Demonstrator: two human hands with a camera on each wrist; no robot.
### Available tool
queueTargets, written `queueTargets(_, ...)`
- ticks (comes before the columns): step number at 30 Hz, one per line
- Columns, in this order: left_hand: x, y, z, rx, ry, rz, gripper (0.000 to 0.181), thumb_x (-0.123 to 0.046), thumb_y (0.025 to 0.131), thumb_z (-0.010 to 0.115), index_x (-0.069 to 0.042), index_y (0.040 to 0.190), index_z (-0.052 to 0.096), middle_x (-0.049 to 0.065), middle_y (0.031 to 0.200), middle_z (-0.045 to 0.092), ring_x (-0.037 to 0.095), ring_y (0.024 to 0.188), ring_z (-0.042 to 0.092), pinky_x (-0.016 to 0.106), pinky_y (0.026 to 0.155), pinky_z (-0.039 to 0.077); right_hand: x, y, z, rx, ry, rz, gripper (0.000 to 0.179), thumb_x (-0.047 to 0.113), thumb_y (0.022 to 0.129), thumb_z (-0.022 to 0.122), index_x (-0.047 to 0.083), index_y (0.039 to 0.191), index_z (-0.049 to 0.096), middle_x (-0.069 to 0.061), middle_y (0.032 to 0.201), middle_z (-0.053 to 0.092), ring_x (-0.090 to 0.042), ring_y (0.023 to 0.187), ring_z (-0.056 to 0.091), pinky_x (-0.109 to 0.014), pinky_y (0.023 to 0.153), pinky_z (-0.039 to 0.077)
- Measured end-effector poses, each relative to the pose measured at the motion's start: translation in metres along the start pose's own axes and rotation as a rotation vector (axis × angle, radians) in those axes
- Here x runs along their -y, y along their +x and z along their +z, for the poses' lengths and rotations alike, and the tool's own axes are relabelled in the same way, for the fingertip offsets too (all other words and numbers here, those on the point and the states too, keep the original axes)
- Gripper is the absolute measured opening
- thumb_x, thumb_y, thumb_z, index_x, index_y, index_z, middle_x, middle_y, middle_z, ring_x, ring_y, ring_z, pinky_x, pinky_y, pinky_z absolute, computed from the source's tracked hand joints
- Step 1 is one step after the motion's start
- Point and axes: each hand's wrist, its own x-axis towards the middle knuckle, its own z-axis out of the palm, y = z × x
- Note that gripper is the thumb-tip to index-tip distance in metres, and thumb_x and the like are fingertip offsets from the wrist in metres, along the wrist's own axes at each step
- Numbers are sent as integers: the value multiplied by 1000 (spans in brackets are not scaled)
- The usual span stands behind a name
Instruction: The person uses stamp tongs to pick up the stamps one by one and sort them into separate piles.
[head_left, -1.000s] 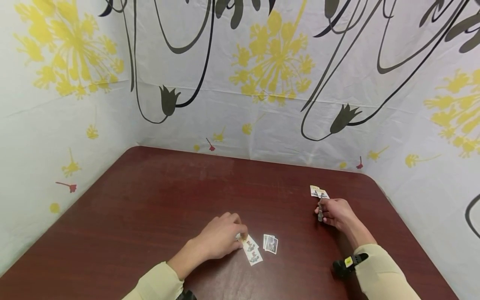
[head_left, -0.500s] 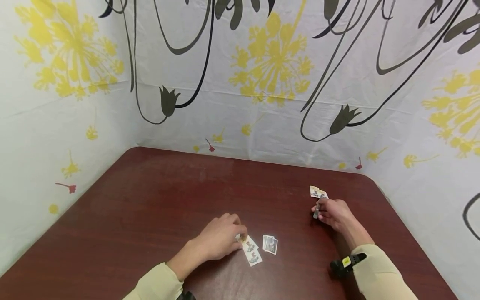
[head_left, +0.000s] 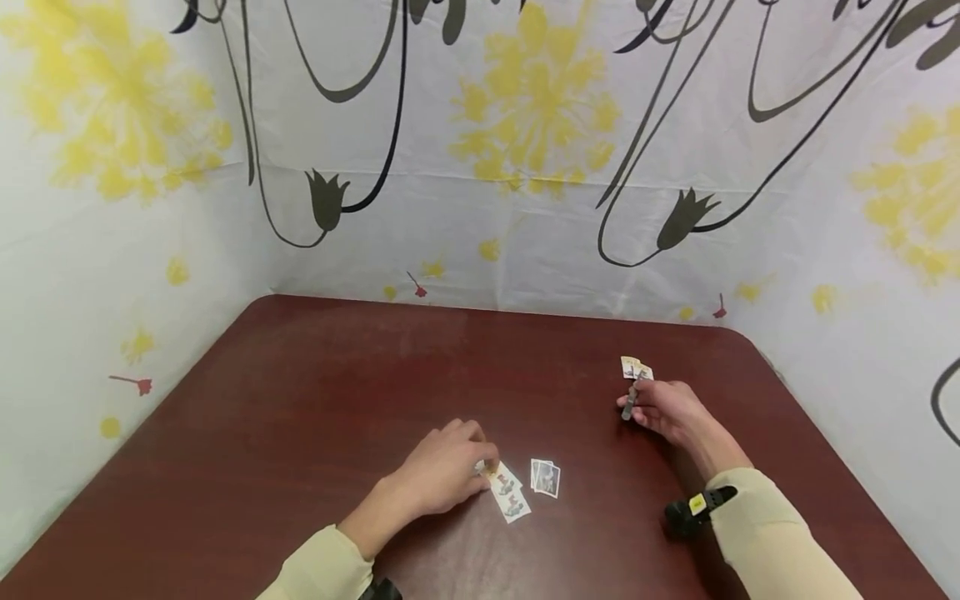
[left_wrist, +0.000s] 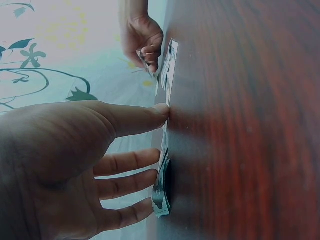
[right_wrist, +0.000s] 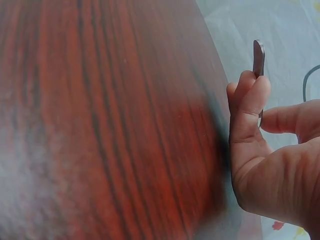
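Observation:
My left hand (head_left: 438, 475) rests over a fanned row of small printed cards (head_left: 512, 498) on the table. In the left wrist view its thumb presses down beside the cards, while the other visible fingers (left_wrist: 127, 162) stretch fairly straight along their edge; part of the row is covered by this hand. At the table's right side, my right hand (head_left: 671, 412) pinches slim metal tweezers (head_left: 628, 406), whose rounded end (right_wrist: 258, 56) sticks out past the fingers in the right wrist view. Just beyond that hand lie small overlapping cards (head_left: 628, 367), and the tool's far end appears close to them.
A small pile of grey-pictured cards (head_left: 547, 479) lies just right of the left hand's row. Everything sits on a dark red wooden table (head_left: 360, 367). Patterned white sheeting (head_left: 450, 208) rises behind its far edge and along both sides.
The tweezers' near end has swung to the left as the right hand shifts slightly. The left hand stays on its cards. The head view has tilted a little.

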Motion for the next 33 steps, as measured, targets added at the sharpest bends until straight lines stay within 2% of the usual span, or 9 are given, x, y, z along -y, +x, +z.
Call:
queueTargets(7,5,-8,2,-34,-1,5,13,-28,93,81,-24,104,77,-1,115,67,20,105,60,39,82,53,6,-1,14,-12,-37,0,32,20,109,44,-7,125,50,-2,82,77,-5,56,60,-19,59,53)
queueTargets(12,11,-18,0,-44,-2,13,13,-25,92,83,-22,102,75,0,114,67,21,104,61,40,80,54,4,-2,25,-33,-58,9,29,21,107,44,-4,120,52,0,76,75,-5,55,57,-20,56,51)
queueTargets(19,16,-30,-6,-63,8,1,12,-24,91,82,-23,100,75,0,112,67,21,103,61,41,80,54,5,3,39,-35,-75,-12,27,19,107,42,-3,116,54,2,72,71,-6,59,60,-20,53,48)
queueTargets(25,17,-31,-8,-76,9,8,13,-25,91,83,-21,101,76,1,111,67,21,102,61,41,80,54,7,3,41,-45,-82,-10,30,20,109,39,-3,113,57,3,68,66,-4,57,56,-19,49,42)
queueTargets(33,17,-31,-8,-75,5,1,14,-25,91,83,-21,102,76,1,112,68,21,103,62,42,81,54,7,2,39,-52,-132,-3,32,21,108,37,-3,117,56,6,65,60,-5,53,49,-20,45,36)
